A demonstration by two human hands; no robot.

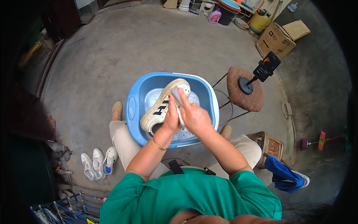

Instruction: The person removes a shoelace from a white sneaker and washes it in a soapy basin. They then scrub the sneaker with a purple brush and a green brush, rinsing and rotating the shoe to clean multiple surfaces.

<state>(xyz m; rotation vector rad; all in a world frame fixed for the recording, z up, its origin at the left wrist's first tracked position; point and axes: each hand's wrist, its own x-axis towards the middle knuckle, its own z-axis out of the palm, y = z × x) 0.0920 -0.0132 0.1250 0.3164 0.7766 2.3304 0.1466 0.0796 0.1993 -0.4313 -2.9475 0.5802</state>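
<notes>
A white sneaker [157, 109] with dark stripes and a grubby pale sole is held tilted over a blue plastic basin [133, 95], its toe pointing away from me. My left hand [171, 119] grips the shoe's side near the laces. In my right hand [195, 117] is a pale lavender scrubbing tool [176, 93], probably a brush, pressed against the upper near the toe. My fingers hide most of it. Suds-flecked, cloudy water [152, 93] lies in the bottom of the basin, which stands between my knees.
Several white shoes [98, 163] stand at left beside a blue wire rack [70, 205]. A padded stool [237, 84] at right carries a phone [267, 66] on a stand. Nearer are a wooden stool [270, 145] and blue cloth [285, 173]. Cardboard box [275, 39] and detergent bottle [214, 16] sit farther off.
</notes>
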